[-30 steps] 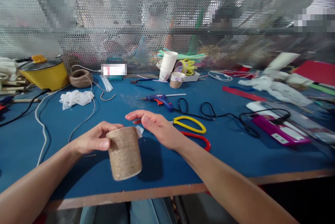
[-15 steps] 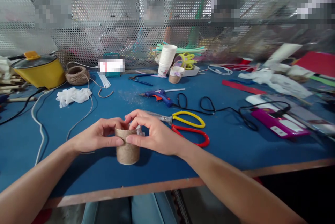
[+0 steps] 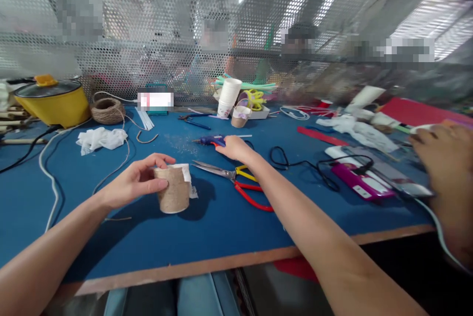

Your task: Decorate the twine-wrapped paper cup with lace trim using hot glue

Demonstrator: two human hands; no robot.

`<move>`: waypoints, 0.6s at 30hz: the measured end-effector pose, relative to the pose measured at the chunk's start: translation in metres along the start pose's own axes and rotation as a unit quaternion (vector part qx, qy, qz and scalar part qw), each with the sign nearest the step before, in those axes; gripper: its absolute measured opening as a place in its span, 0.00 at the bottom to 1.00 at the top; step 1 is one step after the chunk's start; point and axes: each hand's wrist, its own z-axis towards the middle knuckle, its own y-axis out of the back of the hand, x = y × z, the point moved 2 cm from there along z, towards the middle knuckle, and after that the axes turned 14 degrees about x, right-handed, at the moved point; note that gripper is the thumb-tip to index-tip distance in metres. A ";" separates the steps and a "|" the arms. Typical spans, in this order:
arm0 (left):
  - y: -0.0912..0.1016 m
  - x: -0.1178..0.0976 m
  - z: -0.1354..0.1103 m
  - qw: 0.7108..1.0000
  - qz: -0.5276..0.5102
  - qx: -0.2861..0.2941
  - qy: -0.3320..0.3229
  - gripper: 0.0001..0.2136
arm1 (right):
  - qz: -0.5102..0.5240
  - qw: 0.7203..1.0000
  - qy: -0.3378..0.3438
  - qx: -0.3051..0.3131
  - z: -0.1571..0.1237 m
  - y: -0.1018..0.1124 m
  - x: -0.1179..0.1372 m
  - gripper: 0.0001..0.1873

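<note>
On blue table point(image 3: 221, 237), left hand point(image 3: 135, 183) gripping twine-wrapped cup point(image 3: 173, 190), right hand point(image 3: 234, 147) at glue gun point(image 3: 209, 140), grip unclear

The blue worktop point(image 3: 221, 242) carries a yellow pot point(image 3: 55, 104) and a ball of twine point(image 3: 107, 110) at far left, with a crumpled white cloth point(image 3: 99, 137) just in front. In the middle lie a glue gun point(image 3: 209, 141), scissors point(image 3: 236, 178) and a looping black cable point(image 3: 295, 163). Stacked paper cups point(image 3: 228, 96) stand at the back, and a magenta case point(image 3: 356, 183) lies at right.
</note>
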 end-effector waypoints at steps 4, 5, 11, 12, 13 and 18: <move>0.005 0.000 0.001 0.999 -0.040 -0.015 -0.019 0.13 | 0.001 0.997 -0.026 0.078 0.006 0.002 -0.001 0.16; 0.006 -0.001 0.002 0.998 -0.048 -0.021 -0.022 0.13 | 0.007 0.996 -0.030 0.089 0.006 0.003 -0.002 0.16; 0.004 -0.003 0.011 0.997 -0.066 -0.025 -0.009 0.17 | 0.097 0.993 -0.027 0.063 -0.001 -0.001 -0.005 0.16; 0.003 -0.002 0.012 0.997 -0.070 -0.026 -0.005 0.18 | 0.121 0.991 -0.018 0.048 -0.003 -0.002 -0.004 0.16; 0.002 -0.001 0.012 0.997 -0.076 -0.030 -0.001 0.18 | 0.146 0.989 -0.007 0.030 -0.006 -0.002 -0.001 0.15; -0.002 0.008 0.010 0.989 -0.125 -0.083 0.013 0.25 | 0.275 0.956 0.078 -0.062 -0.038 0.008 0.014 0.12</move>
